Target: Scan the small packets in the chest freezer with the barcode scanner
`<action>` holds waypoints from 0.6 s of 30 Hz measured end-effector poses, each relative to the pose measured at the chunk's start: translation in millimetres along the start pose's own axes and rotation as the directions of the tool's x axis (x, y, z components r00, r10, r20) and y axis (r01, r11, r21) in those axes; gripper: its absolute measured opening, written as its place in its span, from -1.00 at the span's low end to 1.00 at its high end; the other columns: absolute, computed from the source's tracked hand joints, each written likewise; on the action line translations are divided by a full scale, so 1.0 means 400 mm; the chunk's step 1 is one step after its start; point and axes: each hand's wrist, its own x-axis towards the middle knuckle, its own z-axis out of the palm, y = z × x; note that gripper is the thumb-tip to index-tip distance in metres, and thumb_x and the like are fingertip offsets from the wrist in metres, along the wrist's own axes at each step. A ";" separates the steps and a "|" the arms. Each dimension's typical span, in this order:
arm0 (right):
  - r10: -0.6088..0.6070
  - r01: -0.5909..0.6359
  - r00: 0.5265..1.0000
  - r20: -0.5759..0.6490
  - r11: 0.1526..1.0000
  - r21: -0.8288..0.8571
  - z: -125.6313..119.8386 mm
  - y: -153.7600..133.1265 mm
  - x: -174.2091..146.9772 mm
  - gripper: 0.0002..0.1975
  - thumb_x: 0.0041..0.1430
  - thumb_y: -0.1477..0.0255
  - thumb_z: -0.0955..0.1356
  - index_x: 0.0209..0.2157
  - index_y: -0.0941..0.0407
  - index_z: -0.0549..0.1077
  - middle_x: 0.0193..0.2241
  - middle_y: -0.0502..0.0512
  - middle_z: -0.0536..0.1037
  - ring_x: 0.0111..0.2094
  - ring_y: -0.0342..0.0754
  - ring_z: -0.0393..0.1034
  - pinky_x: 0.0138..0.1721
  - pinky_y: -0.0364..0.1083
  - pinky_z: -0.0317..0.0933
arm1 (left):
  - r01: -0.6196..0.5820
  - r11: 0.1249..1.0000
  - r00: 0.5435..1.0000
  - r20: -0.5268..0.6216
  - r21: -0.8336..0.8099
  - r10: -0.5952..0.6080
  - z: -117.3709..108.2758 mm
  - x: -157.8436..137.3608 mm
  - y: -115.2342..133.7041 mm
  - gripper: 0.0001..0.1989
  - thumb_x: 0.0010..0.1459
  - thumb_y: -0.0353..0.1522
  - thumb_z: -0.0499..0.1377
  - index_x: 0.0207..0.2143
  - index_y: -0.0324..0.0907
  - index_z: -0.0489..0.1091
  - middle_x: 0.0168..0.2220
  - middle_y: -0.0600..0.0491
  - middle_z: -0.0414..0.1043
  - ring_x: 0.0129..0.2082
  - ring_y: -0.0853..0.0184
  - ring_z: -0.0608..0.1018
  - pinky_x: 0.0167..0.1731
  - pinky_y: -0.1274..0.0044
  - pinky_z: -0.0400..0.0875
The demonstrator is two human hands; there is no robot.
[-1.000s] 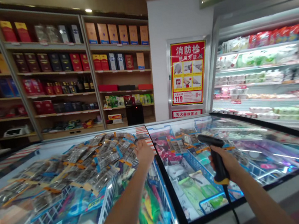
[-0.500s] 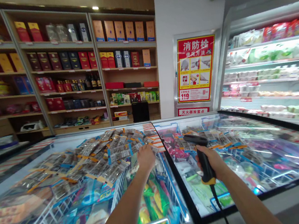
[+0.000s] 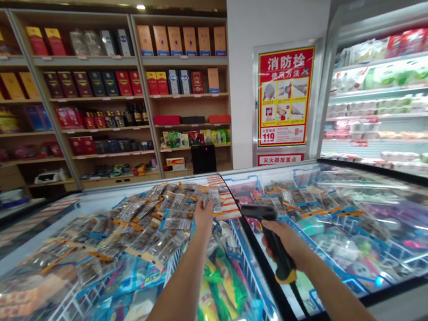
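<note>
My left hand (image 3: pixel 203 214) reaches out over the left chest freezer (image 3: pixel 104 262) and pinches a small clear packet (image 3: pixel 214 201) lifted off a heap of similar packets (image 3: pixel 139 225). My right hand (image 3: pixel 281 241) grips a black barcode scanner with a yellow base (image 3: pixel 270 232); its head points left, toward the lifted packet. The scanner's cable hangs down from the handle. Coloured frozen goods in wire baskets lie under the freezer's glass.
A second chest freezer (image 3: pixel 352 225) stands to the right, more packets strewn on its lid. Wooden shelves (image 3: pixel 91 93) with boxes and bottles line the far wall. A red fire-hydrant poster (image 3: pixel 286 99) hangs ahead. An open chiller (image 3: pixel 402 100) runs along the right.
My left hand has lifted one packet from the heap. My right hand has moved the scanner left, closer to the packet. The view has shifted slightly right.
</note>
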 end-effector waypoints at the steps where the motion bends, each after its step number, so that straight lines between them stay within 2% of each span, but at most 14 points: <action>1: 0.015 -0.015 1.000 0.003 1.000 -0.011 0.007 -0.002 -0.005 -0.77 -0.02 0.25 0.26 -0.45 0.15 0.29 -0.78 -0.08 0.35 -0.82 -0.21 0.20 -0.84 -0.26 0.02 | 0.024 0.997 1.000 0.009 -0.071 -0.024 -0.001 0.000 0.001 -0.76 -0.09 -0.32 0.10 -0.30 -0.18 0.27 -0.37 0.04 0.43 -0.47 0.39 0.47 -0.51 0.58 0.33; 5: 0.027 -0.027 0.999 0.031 1.000 -0.009 0.016 -0.008 -0.017 -0.77 -0.02 0.26 0.26 -0.47 0.16 0.28 -0.78 -0.08 0.34 -0.83 -0.22 0.19 -0.83 -0.27 0.03 | 0.057 0.978 0.998 0.031 -0.199 -0.052 -0.005 -0.001 0.003 -0.70 -0.16 -0.26 0.16 -0.31 -0.18 0.27 -0.43 0.09 0.41 -0.58 0.48 0.42 -0.61 0.65 0.26; 10: -0.003 0.002 0.994 0.113 1.000 0.008 0.000 -0.005 -0.013 -0.76 -0.02 0.25 0.25 -0.46 0.17 0.28 -0.79 -0.07 0.34 -0.83 -0.20 0.19 -0.84 -0.26 0.03 | 0.044 0.985 0.998 0.047 -0.167 -0.037 -0.004 0.001 -0.002 -0.72 -0.17 -0.26 0.16 -0.33 -0.14 0.29 -0.40 0.12 0.41 -0.56 0.50 0.41 -0.63 0.69 0.21; 18: 0.087 -0.089 0.993 0.077 0.995 0.034 -0.012 -0.010 -0.029 -0.75 -0.02 0.24 0.26 -0.43 0.15 0.31 -0.77 -0.07 0.37 -0.82 -0.20 0.21 -0.82 -0.25 0.05 | 0.046 0.983 0.996 0.088 -0.180 -0.031 0.017 -0.019 0.010 -0.80 -0.14 -0.32 0.15 -0.38 -0.16 0.31 -0.41 0.10 0.43 -0.50 0.44 0.45 -0.57 0.65 0.29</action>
